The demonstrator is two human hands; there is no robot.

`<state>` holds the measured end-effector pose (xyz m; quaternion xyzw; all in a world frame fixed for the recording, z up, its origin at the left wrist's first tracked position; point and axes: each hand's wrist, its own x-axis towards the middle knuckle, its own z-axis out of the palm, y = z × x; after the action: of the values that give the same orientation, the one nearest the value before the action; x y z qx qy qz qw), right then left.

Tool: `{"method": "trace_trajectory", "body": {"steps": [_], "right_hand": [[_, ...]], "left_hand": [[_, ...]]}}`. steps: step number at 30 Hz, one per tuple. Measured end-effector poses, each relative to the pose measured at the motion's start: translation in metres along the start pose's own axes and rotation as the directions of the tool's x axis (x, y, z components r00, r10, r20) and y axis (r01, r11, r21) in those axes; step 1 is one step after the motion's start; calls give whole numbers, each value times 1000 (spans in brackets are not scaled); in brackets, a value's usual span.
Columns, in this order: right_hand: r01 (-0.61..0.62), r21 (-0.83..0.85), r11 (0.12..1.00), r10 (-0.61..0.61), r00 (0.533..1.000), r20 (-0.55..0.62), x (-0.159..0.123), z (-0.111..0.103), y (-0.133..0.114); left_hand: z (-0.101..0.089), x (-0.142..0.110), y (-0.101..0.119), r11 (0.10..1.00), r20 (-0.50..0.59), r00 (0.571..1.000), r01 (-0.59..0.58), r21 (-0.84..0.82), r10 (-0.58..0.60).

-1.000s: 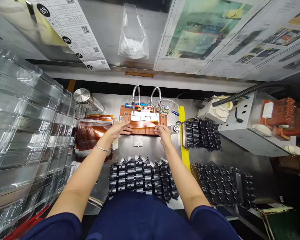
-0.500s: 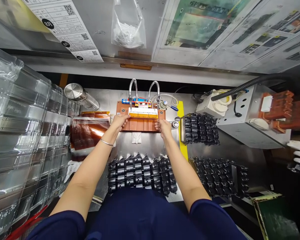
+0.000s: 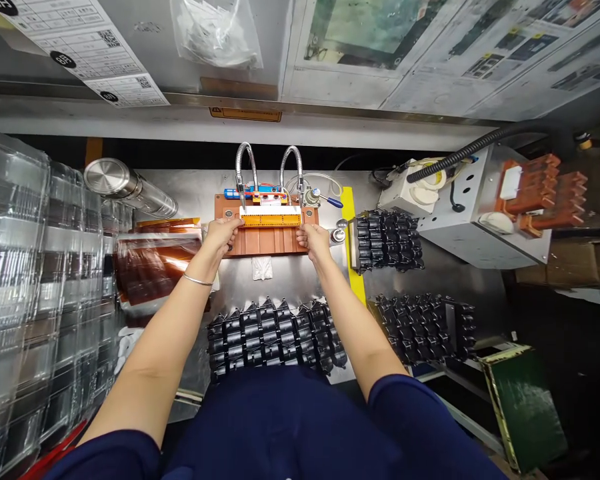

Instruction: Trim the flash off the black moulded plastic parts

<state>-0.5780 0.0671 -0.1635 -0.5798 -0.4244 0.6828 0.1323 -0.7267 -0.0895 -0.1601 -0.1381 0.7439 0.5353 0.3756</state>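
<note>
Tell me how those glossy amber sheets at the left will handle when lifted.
The amber sheets look thin, so they would probably flop if lifted by one edge. Their glossy shine suggests they may slip against each other.

From afar I see smooth orange film, a matt brown fixture, shiny metal bench, glossy black plastic-looking parts, clear glossy plastic trays.

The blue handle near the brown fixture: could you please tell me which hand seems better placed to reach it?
Probably the right hand: it holds the right end of the orange film, nearer the blue handle, while the left hand holds the opposite end.
</note>
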Motion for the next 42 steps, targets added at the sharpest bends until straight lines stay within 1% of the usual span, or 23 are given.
{"method": "trace_trajectory", "body": {"steps": [10, 15, 28, 33, 38, 42], "right_hand": [[-15, -7, 1000, 15, 1000, 2, 0, 1, -2], [-14, -9, 1000, 13, 1000, -16, 1, 2, -2], [17, -14, 1000, -17, 1000, -9, 3, 1, 2], [25, -33, 999, -25, 1000, -9, 3, 1, 4], [8, -81, 997, -8, 1000, -4, 6, 0, 4], [-14, -141, 990, 20, 999, 43, 11, -3, 4]], "left_hand": [[-1, 1, -1, 1000, -1, 1000, -10, 5, 10], [1, 1, 2, 1000, -11, 1000, -16, 12, 16], [-1, -2, 3, 1000, -21, 999, -26, 17, 26], [-1, 0, 3, 999, -4, 1000, -17, 27, 18], [-5, 9, 0, 999, 7, 1000, -1, 46, 0], [-12, 14, 4, 997, 61, 998, 28, 78, -32]]}}
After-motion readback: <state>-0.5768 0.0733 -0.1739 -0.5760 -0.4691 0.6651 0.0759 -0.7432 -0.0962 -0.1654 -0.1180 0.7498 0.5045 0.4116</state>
